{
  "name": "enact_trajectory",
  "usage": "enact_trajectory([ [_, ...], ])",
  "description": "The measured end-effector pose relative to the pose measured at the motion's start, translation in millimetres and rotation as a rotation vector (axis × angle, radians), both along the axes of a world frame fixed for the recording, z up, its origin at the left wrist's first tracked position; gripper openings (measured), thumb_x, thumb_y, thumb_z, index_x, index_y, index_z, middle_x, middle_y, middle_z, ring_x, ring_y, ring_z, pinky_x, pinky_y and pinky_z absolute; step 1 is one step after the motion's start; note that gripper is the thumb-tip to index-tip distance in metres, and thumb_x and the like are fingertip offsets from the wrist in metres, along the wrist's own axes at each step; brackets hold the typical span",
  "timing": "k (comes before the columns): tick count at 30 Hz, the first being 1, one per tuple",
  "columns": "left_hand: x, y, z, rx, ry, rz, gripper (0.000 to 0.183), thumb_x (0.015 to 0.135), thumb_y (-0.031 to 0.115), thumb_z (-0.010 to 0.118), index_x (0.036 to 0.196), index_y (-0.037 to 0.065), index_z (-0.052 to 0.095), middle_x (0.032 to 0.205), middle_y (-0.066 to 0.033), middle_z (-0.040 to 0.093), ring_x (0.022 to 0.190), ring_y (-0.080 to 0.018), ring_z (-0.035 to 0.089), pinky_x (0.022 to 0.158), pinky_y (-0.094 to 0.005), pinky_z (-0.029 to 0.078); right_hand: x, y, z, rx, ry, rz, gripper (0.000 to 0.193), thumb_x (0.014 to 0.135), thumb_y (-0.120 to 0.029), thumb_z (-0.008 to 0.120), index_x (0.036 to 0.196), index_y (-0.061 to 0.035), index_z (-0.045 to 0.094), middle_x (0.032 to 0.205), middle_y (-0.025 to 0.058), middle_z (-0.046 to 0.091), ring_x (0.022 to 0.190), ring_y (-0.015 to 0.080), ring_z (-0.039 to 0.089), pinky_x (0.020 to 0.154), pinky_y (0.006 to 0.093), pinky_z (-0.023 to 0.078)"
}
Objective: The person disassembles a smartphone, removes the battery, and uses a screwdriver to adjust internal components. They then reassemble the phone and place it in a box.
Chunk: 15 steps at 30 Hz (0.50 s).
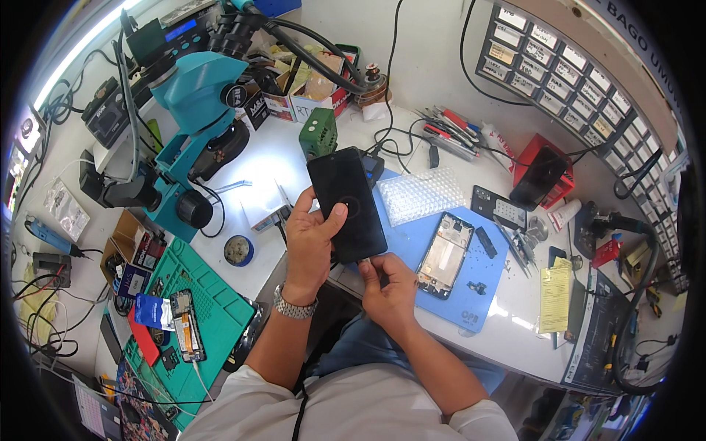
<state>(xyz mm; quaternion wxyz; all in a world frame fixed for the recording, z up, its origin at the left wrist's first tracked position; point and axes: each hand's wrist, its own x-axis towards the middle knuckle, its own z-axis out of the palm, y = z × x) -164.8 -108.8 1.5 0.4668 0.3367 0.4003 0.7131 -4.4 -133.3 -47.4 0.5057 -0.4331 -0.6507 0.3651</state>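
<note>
A black smartphone [347, 176] is held up over the front of the bench, tilted, its dark screen facing me with a faint ring on it. My left hand [307, 239] grips it along its left side, thumb across the glass. At the phone's bottom edge, my right hand [391, 290] is closed in a pinch around something small and pale, mostly hidden by the fingers. Beyond my right hand, an opened phone frame [446, 255] lies on a blue mat [478, 294], with small dark parts [478, 287] beside it.
At the left stands a teal microscope [198, 92]. A green mat [220, 294] bears another opened phone [187, 327] with a white cable. Bubble wrap [421, 195], tweezers [515, 250], a yellow paper slip [555, 298] and a red box [551, 187] lie rightward. Labelled drawers [559, 81] line the wall.
</note>
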Motion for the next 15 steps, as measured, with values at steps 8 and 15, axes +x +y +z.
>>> enact_trajectory([
  [8,-2.9,5.7,-0.9,0.004,0.041,0.015,0.043,0.107,0.006,0.074,0.145,-0.001,0.056,0.110,-0.0129,0.081,0.091,-0.0146,0.080,0.079,-0.0294,0.067,-2.7,6.3,0.4,0.005,0.020,0.010,0.010,0.098,-0.005,0.080,0.094,0.0015,0.074,0.085,0.0135,0.071,0.069,0.0217,0.067,0.062,0.0358,0.052],
  [15,-2.3,0.9,4.1,0.029,0.040,0.010,0.047,0.107,0.005,0.073,0.149,-0.001,0.054,0.109,-0.0134,0.081,0.091,-0.0136,0.078,0.077,-0.0271,0.064,-3.3,6.0,-2.8,-0.002,0.002,0.001,0.009,0.097,-0.003,0.080,0.093,0.0006,0.073,0.085,0.0138,0.071,0.069,0.0262,0.068,0.064,0.0376,0.053],
])
